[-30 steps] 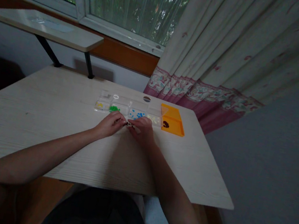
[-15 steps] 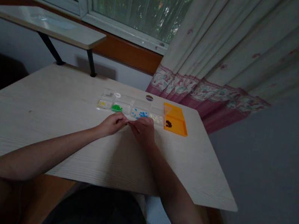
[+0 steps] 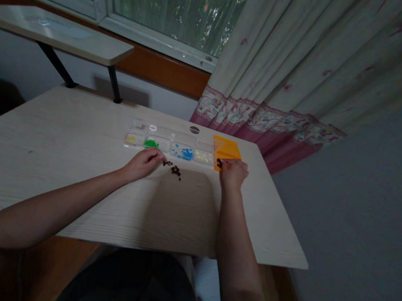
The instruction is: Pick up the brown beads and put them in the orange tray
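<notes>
The left hand (image 3: 145,160) rested on the pale wood-grain table (image 3: 69,160) with its fingers curled loosely, their tips just beside a short string of small dark beads (image 3: 173,168) lying on the tabletop to its right; whether the fingertips actually pinched the end of that string I could not tell. The right hand (image 3: 235,171) lay well apart from the left, at the near edge of a shallow orange plastic tray (image 3: 227,148), its fingers drawn together at a little heap of dark beads (image 3: 219,162) in the tray's near corner; whether they gripped anything was too small to see. Beyond the left hand ran a row of clear plastic compartments (image 3: 164,139) holding yellow, green, blue and pale beads; beyond the right hand hung a cream curtain with a pink patterned hem (image 3: 267,115).
</notes>
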{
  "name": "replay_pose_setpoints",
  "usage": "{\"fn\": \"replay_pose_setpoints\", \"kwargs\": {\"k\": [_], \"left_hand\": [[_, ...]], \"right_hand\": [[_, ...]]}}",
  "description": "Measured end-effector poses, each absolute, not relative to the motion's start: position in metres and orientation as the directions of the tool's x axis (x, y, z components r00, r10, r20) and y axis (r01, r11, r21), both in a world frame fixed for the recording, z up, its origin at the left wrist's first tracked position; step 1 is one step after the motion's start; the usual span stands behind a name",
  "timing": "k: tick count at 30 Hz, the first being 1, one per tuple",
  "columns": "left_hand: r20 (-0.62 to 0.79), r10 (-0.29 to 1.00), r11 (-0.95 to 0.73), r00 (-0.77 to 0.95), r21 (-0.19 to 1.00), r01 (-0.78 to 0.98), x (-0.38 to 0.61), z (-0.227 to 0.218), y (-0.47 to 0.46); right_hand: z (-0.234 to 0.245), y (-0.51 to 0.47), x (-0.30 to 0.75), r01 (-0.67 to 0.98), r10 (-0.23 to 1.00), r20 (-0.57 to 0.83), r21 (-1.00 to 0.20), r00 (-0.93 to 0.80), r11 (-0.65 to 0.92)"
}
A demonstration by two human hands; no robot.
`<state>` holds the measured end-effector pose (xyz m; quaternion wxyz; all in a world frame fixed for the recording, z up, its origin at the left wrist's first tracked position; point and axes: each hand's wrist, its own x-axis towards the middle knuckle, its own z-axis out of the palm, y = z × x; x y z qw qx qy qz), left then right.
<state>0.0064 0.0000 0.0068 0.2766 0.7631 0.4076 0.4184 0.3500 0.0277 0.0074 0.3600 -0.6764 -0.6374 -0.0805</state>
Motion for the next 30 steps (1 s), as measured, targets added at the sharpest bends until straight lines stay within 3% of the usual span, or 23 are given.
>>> {"fn": "replay_pose_setpoints", "kwargs": {"k": [5, 10, 16, 22, 30], "left_hand": [[0.409, 0.862, -0.502, 0.300, 0.772, 0.390, 0.004, 0.006, 0.003], [0.423, 0.843, -0.535, 0.332, 0.726, 0.432, 0.003, 0.006, 0.003], [0.446, 0.763, -0.646, 0.468, 0.503, 0.575, 0.003, 0.005, -0.002], [0.416, 0.762, -0.644, 0.496, 0.415, 0.643, 0.004, -0.002, -0.001], [0.395, 0.768, -0.635, 0.504, 0.373, 0.676, 0.006, 0.002, -0.003]], "right_hand": [[0.001, 0.027, 0.358, 0.900, 0.771, 0.555, -0.432, 0.312, -0.053], [0.008, 0.025, 0.353, 0.834, 0.721, 0.601, -0.549, 0.345, 0.059], [0.012, 0.021, 0.309, 0.880, 0.742, 0.662, -0.410, 0.106, 0.239], [0.001, 0.014, 0.262, 0.845, 0.723, 0.671, -0.284, -0.161, 0.453], [0.007, 0.004, 0.249, 0.826, 0.739, 0.651, -0.314, -0.171, 0.468]]}}
